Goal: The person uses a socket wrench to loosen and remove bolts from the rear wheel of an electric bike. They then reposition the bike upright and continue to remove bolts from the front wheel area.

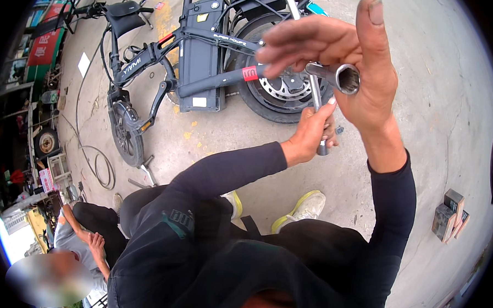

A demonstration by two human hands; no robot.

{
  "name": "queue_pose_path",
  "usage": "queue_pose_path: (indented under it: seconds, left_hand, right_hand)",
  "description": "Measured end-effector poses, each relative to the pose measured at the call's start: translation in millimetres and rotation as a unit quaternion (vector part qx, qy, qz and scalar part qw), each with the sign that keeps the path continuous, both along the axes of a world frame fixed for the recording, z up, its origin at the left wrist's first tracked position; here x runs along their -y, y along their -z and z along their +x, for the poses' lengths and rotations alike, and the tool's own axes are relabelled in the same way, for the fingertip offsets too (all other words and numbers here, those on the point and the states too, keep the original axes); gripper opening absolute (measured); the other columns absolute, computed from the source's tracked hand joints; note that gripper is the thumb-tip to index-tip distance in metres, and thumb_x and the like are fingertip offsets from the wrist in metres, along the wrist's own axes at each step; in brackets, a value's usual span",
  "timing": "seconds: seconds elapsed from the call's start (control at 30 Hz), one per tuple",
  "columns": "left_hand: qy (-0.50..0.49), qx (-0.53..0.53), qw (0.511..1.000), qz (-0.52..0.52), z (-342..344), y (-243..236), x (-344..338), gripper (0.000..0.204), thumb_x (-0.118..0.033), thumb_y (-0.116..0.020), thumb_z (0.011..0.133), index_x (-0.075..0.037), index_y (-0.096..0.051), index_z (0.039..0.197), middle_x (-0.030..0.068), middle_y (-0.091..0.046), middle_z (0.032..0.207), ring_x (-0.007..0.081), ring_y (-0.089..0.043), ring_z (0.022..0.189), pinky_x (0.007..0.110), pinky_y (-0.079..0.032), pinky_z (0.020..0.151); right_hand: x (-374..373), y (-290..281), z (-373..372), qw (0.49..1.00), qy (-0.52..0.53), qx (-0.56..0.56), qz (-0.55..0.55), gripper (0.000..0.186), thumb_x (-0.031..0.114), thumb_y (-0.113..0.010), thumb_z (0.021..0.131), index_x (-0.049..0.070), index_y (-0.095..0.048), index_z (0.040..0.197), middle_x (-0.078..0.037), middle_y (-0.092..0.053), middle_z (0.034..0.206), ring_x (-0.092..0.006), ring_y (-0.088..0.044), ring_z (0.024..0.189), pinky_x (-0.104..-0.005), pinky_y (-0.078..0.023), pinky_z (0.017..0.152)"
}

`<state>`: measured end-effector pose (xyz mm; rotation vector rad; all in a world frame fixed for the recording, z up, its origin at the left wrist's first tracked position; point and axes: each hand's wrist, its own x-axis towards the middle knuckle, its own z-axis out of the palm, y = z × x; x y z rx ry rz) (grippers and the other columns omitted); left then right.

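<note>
My left hand [312,132] is closed around the lower part of a silver T-bar socket wrench [315,91]. The hollow socket end of the wrench points toward me. Held up beside that end, my right hand [365,76] is open, with its thumb raised and fingers stretched to the left. The socket lies against or just in front of its palm; I cannot tell which. Behind the hands is the rear wheel [281,112] of a black electric bike [146,64], with a silver brake disc. My fingers partly cover that wheel. A battery box [201,53] sits in the bike's frame.
A dark hose [107,172] curls over the concrete at left, near a metal tool [147,174]. Lower left, another person [89,235] sits with hands together. Small block-shaped boxes [447,218] stand at right. A small wheel [47,142] lies among clutter at far left.
</note>
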<state>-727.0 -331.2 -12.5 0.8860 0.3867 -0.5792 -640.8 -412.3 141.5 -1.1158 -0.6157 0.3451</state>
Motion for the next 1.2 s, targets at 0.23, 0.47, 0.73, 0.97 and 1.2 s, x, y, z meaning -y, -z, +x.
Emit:
queue_pose_path:
  seconds: [0.23, 0.47, 0.73, 0.97, 1.2]
  left_hand:
    - [-0.188, 0.122, 0.96, -0.166, 87, 0, 60, 0.064, -0.06, -0.042, 0.106, -0.003, -0.049, 0.135, 0.0198, -0.059, 0.133, 0.0326, -0.059, 0.124, 0.053, -0.046, 0.106]
    - [0.286, 0.48, 0.689, 0.461, 34, -6, -12, 0.058, -0.054, -0.063, 0.096, -0.005, -0.061, 0.126, 0.0152, -0.063, 0.125, 0.0302, -0.063, 0.116, 0.042, -0.05, 0.096]
    - [0.107, 0.468, 0.276, 0.833, 6, -128, -176, 0.074, -0.037, -0.075, 0.088, 0.005, -0.046, 0.142, 0.0267, -0.054, 0.136, 0.0394, -0.05, 0.133, 0.057, -0.034, 0.113]
    - [0.518, 0.304, 0.555, 0.576, -19, -102, -107, 0.054, -0.039, -0.057, 0.102, 0.012, -0.046, 0.118, 0.0253, -0.067, 0.072, 0.0442, -0.07, 0.072, 0.054, -0.054, 0.066]
    - [0.574, 0.58, 0.354, 0.457, -38, -117, -47, 0.044, -0.034, -0.068, 0.094, 0.001, -0.063, 0.12, 0.0141, -0.072, 0.084, 0.0301, -0.072, 0.075, 0.044, -0.057, 0.081]
  right_hand:
    - [-19, 13, -23, 0.868, 0.303, 0.393, -0.001, 0.058, 0.056, -0.084, 0.08, 0.003, -0.069, 0.1, -0.005, -0.066, 0.08, -0.0167, -0.065, 0.065, -0.0253, -0.051, 0.06]
    - [-44, 5, -16, 0.88, 0.333, 0.327, -0.085, 0.017, 0.012, -0.08, 0.09, 0.004, -0.068, 0.099, -0.003, -0.058, 0.065, -0.0115, -0.052, 0.054, -0.0277, -0.04, 0.052]
    - [-12, 9, -11, 0.883, 0.396, 0.225, -0.118, 0.014, 0.01, -0.072, 0.096, 0.003, -0.068, 0.107, -0.001, -0.058, 0.066, -0.0078, -0.051, 0.059, -0.027, -0.041, 0.055]
    - [-13, 16, -15, 0.889, 0.384, 0.196, -0.151, 0.016, 0.012, -0.069, 0.098, 0.003, -0.067, 0.111, 0.002, -0.059, 0.066, -0.0054, -0.052, 0.061, -0.0251, -0.042, 0.057]
    - [-20, 13, -19, 0.93, 0.265, 0.162, -0.194, 0.02, 0.015, -0.073, 0.095, 0.003, -0.071, 0.11, 0.001, -0.069, 0.08, -0.0041, -0.063, 0.071, -0.0215, -0.048, 0.061]
